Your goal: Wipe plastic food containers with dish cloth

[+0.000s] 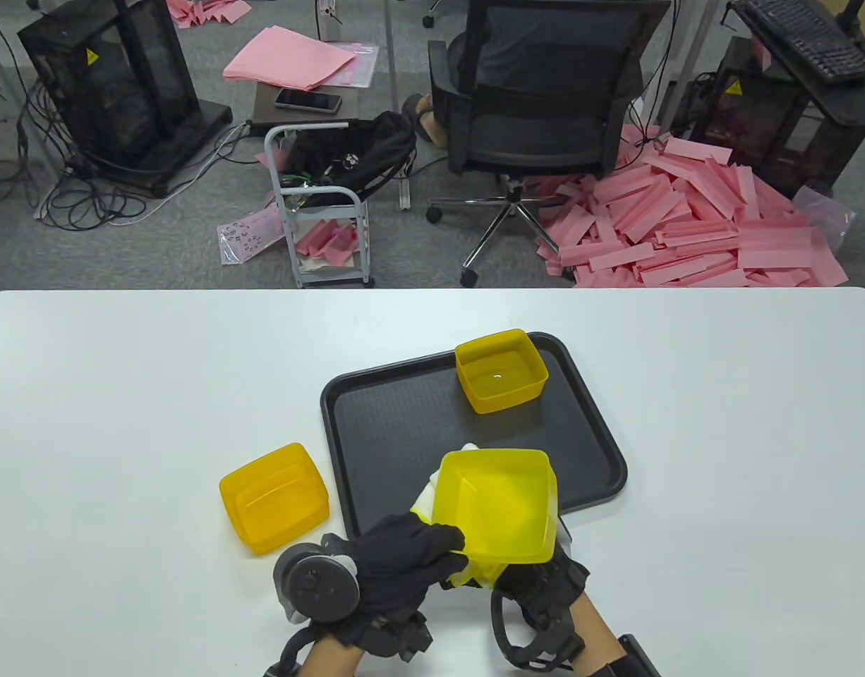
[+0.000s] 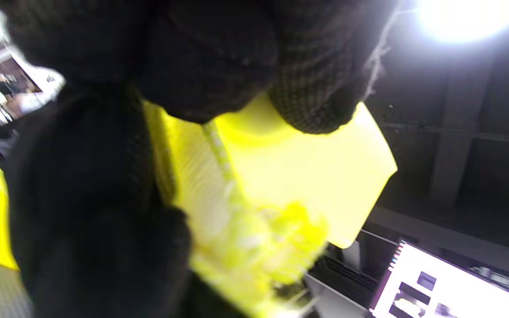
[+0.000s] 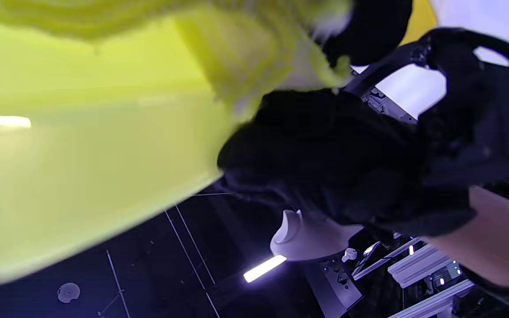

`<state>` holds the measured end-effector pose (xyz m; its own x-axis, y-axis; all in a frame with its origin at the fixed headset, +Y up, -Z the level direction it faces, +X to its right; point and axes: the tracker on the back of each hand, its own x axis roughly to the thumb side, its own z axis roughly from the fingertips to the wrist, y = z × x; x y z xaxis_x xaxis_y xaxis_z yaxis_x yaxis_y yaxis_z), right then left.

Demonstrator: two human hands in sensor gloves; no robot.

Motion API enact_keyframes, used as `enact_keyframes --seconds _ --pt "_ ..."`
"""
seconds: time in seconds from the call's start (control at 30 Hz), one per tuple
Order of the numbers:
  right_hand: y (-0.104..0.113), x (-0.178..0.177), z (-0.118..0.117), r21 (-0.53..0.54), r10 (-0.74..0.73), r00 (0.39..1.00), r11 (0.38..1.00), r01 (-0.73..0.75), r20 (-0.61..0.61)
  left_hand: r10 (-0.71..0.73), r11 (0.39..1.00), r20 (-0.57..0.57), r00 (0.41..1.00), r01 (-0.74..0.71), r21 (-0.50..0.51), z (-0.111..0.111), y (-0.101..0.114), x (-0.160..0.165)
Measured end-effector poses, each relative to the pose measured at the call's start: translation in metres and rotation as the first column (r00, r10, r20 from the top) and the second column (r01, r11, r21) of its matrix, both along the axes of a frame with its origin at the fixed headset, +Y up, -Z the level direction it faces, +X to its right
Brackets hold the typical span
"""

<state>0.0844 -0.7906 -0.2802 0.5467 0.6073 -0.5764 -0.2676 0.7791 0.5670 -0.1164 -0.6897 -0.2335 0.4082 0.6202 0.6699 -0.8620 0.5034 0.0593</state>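
Left hand: the left hand [image 1: 397, 557], black-gloved with a round tracker on its back, is nearest the viewer, its fingers curled over the near-left rim of the held container.
Right hand: the right hand [image 1: 538, 585] sits mostly under the same container; how far it is closed and what it grips cannot be told.
Held container: a yellow plastic container [image 1: 499, 504] is lifted above the near edge of the tray, mouth up and tilted slightly.
Dish cloth: a pale dish cloth [image 1: 432, 493] shows at the container's left side and bunched under it near both hands.
Orange container: a deeper-coloured container [image 1: 274, 497] rests on the white worktop [image 1: 122, 423], just left of the tray.
Tray: a black tray [image 1: 404, 423] lies in the middle of the worktop.
Far container: another yellow container [image 1: 501, 370] stands upright in the tray's far corner.
Doing the step well: this looks like wiping the outside and base. Keep the left grip firm on the rim, rub the cloth across every wall and corner, and turn the container between strokes so nothing is missed.
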Motion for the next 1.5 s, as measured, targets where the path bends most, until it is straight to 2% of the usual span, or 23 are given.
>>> enact_keyframes --seconds 0.1,0.17,0.33,0.43,0.5,0.7,0.73,0.8,0.87,0.9,0.93,0.97,1.0,1.07,1.13,1.23,1.27,1.33,1.4,1.43,1.47,1.5 --pt "0.001 0.002 -0.004 -0.011 -0.029 0.999 1.0 0.029 0.034 -0.008 1.0 -0.079 0.997 0.007 -0.018 -0.006 -0.005 -0.011" --pt "0.004 0.007 -0.008 -0.003 -0.046 0.996 0.999 0.046 0.082 0.008 0.999 -0.093 0.996 -0.013 -0.047 -0.009 -0.008 -0.016" --pt "0.004 0.013 -0.015 -0.003 0.02 0.98 1.0 -0.02 0.2 -0.018 0.999 -0.068 0.998 0.016 -0.038 -0.008 -0.011 -0.01" --pt "0.0 0.005 -0.012 -0.048 -0.005 0.983 0.999 0.014 0.185 -0.005 1.0 -0.03 1.0 0.005 -0.014 -0.004 -0.009 -0.001" --pt "-0.003 -0.002 -0.01 -0.037 0.023 0.993 0.999 -0.019 0.115 -0.004 1.0 -0.004 1.0 0.004 -0.009 -0.003 -0.008 0.004" --pt "-0.007 -0.003 -0.012 -0.021 0.142 0.986 0.99 -0.141 0.086 -0.006 0.999 -0.087 0.996 0.002 -0.046 -0.008 -0.01 -0.006" --pt "-0.009 -0.002 -0.013 -0.011 0.204 0.976 0.979 -0.203 0.081 -0.015 0.998 -0.115 0.993 0.008 -0.056 -0.01 -0.011 -0.01" --pt "-0.009 0.001 -0.015 0.027 0.241 0.963 0.969 -0.246 0.125 -0.016 0.998 -0.138 0.99 0.007 -0.061 -0.012 -0.012 -0.017" --pt "-0.006 0.006 -0.018 0.009 0.248 0.955 0.968 -0.252 0.166 -0.02 0.996 -0.179 0.984 0.004 -0.087 -0.013 -0.013 -0.022" --pt "-0.002 0.022 -0.004 0.008 0.24 0.946 0.969 -0.248 0.217 -0.014 0.996 -0.191 0.981 -0.003 -0.088 -0.014 -0.014 -0.025" --pt "0.0 0.03 -0.001 0.011 0.253 0.931 0.964 -0.265 0.264 -0.007 0.996 -0.198 0.98 -0.01 -0.086 -0.014 -0.014 -0.026" --pt "0.005 0.039 -0.003 0.023 0.299 0.888 0.945 -0.327 0.35 -0.023 0.996 -0.207 0.978 0.004 -0.087 -0.014 -0.014 -0.027" --pt "0.008 0.046 -0.004 0.036 0.345 0.834 0.917 -0.398 0.431 -0.045 0.996 -0.221 0.974 0.025 -0.09 -0.014 -0.015 -0.027" --pt "0.021 0.062 -0.006 0.034 0.438 0.61 0.794 -0.607 0.661 -0.041 0.995 -0.219 0.975 0.019 -0.1 -0.016 -0.016 -0.026" --pt "0.034 0.068 -0.005 0.047 0.418 0.426 0.667 -0.743 0.803 -0.055 0.994 -0.227 0.972 0.033 -0.102 -0.016 -0.015 -0.025" --pt "0.048 0.067 0.001 0.05 0.351 0.247 0.485 -0.873 0.903 -0.075 0.993 -0.233 0.97 0.051 -0.11 -0.017 -0.017 -0.023" --pt "0.051 0.065 0.004 0.019 0.304 0.159 0.415 -0.91 0.939 -0.076 0.991 -0.235 0.969 0.048 -0.124 -0.017 -0.017 -0.023" --pt "0.058 0.058 0.009 0.005 0.202 0.071 0.309 -0.951 0.977 -0.069 0.989 -0.235 0.97 0.037 -0.14 -0.017 -0.017 -0.023" --pt "0.065 0.048 0.016 -0.013 0.074 -0.005 0.114 -0.993 0.997 -0.08 0.989 -0.247 0.966 0.046 -0.14 -0.016 -0.017 -0.022" --pt "0.069 0.044 0.018 -0.012 0.028 -0.011 0.047 -0.999 1.0 -0.086 0.987 -0.25 0.964 0.049 -0.15 -0.016 -0.016 -0.021" --pt "0.073 0.036 0.022 -0.016 -0.033 -0.014 -0.051 -0.999 0.999 -0.082 0.985 -0.242 0.967 0.042 -0.167 -0.016 -0.017 -0.021" --pt "0.075 0.031 0.025 -0.019 -0.076 -0.011 -0.105 -0.994 0.997 -0.071 0.985 -0.228 0.971 0.031 -0.171 -0.016 -0.017 -0.02"
